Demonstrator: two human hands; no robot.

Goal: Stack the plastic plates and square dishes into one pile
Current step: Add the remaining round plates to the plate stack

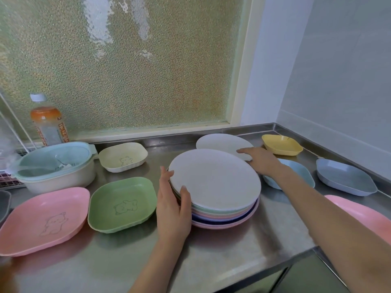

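The plate stack (220, 199) is clasped at its edge by the left hand (172, 208), fingers (167, 176) curled, while the white plate (222, 143) is touched by the right hand (262, 162), fingers spread flat.

White top plate (214, 178); green dish (121, 205) & pink dish (42, 220) w/ bear outlines.

- Bare tabletop (131, 261) along near edge: open passage.
- Green dish (121, 205) crowds plate stack (215, 187) on left.
- Blue dishes (344, 179) block right side.
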